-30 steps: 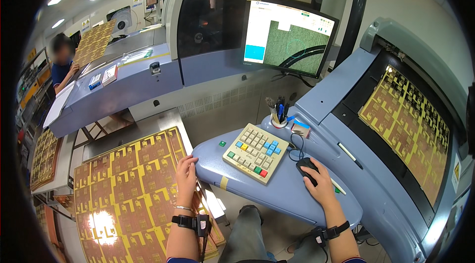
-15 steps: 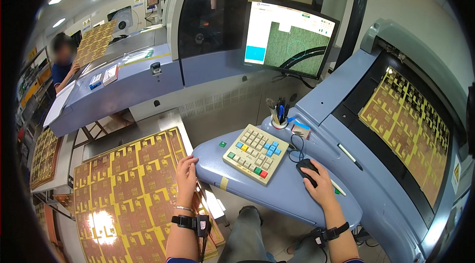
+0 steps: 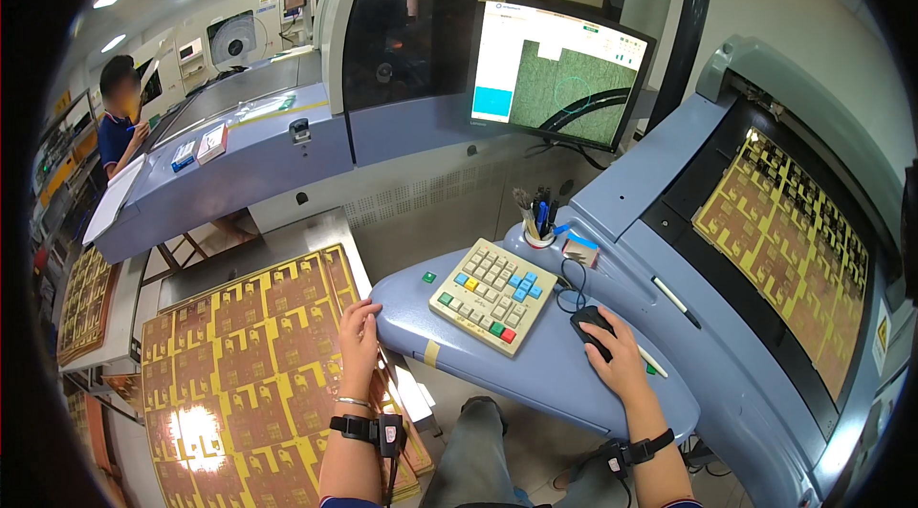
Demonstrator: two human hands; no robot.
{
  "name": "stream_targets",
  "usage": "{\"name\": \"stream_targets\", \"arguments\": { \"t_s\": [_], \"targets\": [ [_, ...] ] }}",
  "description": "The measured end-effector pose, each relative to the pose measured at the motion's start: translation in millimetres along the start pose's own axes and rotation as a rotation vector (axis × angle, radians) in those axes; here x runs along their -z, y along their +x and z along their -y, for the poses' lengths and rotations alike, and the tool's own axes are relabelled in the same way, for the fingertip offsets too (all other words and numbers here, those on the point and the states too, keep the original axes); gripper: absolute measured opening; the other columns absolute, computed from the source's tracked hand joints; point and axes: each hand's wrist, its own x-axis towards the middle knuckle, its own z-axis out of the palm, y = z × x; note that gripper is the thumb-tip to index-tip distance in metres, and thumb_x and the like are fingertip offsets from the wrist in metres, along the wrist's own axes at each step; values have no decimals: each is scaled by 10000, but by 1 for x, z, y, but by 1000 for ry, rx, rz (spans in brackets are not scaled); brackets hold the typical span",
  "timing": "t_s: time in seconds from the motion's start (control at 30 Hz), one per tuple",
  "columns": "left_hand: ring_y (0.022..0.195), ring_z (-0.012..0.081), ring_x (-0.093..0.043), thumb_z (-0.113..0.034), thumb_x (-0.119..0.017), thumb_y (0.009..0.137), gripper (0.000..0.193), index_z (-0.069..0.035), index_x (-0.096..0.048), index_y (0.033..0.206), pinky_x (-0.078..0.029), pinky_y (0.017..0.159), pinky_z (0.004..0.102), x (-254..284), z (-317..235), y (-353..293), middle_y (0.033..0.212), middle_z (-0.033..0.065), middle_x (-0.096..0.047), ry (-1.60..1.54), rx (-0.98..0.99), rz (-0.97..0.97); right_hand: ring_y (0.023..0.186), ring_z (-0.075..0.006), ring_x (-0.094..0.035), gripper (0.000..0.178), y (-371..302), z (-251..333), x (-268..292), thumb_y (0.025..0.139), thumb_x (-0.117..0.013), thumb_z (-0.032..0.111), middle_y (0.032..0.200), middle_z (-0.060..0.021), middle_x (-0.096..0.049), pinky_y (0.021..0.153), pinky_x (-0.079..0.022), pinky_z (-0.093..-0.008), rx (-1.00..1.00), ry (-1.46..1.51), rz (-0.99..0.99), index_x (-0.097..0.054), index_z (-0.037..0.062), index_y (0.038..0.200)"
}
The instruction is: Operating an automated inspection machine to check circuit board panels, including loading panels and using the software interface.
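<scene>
My right hand [image 3: 617, 360] rests over a black computer mouse [image 3: 594, 332] on the blue-grey console ledge [image 3: 402, 312], fingers wrapped round it. My left hand [image 3: 359, 341] lies at the ledge's left edge with its fingers loosely stretched and nothing held in them. Beneath and beside that hand is a stack of copper-and-gold patterned circuit panels [image 3: 249, 355]. Between my hands sits a beige keypad [image 3: 492, 296] with coloured keys. Beyond it, a monitor [image 3: 564, 73] displays a green textured picture with a thin circle and a dark curved band across it.
At the right, another patterned panel [image 3: 784, 240] lies on the machine's sloping black bed. A pen cup [image 3: 538, 233], a small box [image 3: 580, 250] and a white pen [image 3: 676, 302] are close by. A co-worker [image 3: 120, 116] stands at the far-left bench, near small boxes [image 3: 212, 144].
The patterned panel that the co-worker held upright is gone from sight, and the co-worker's hand is now raised near the chest. My hands, the mouse and the monitor picture look unchanged.
</scene>
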Motion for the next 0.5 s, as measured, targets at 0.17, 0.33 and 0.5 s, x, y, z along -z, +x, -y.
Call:
{"name": "stream_targets", "arguments": {
  "t_s": [0.17, 0.33, 0.5],
  "targets": [
    [1156, 285, -580, -45, -526, 959, 199, -16, -696, 1058, -496, 951, 372, 0, 0, 0, 1217, 147, -604, -1, 3, -3, 1192, -368, -554, 361, 0, 1, 0, 800, -726, 117, 1390, -152, -536, 1011, -460, -440, -12, 3, 5, -714, 158, 1158],
    [1155, 280, -582, -50, -524, 961, 201, -19, -697, 1059, -500, 947, 368, 1, -4, 0, 1222, 144, -603, 10, 7, 6, 1189, -367, -554, 361, 0, 2, 0, 802, -725, 121, 1390, -151, -536, 1011, -460, -439, -14, -1, 6, -713, 159, 1160],
    [1155, 282, -584, -51, -525, 960, 200, -22, -698, 1058, -504, 944, 371, 0, -4, 0, 1225, 143, -603, 10, 24, 6, 1182, -366, -556, 358, 0, 0, 0, 805, -724, 124, 1387, -153, -537, 1005, -463, -437, -11, -6, 5, -713, 162, 1160]
  ]
}}
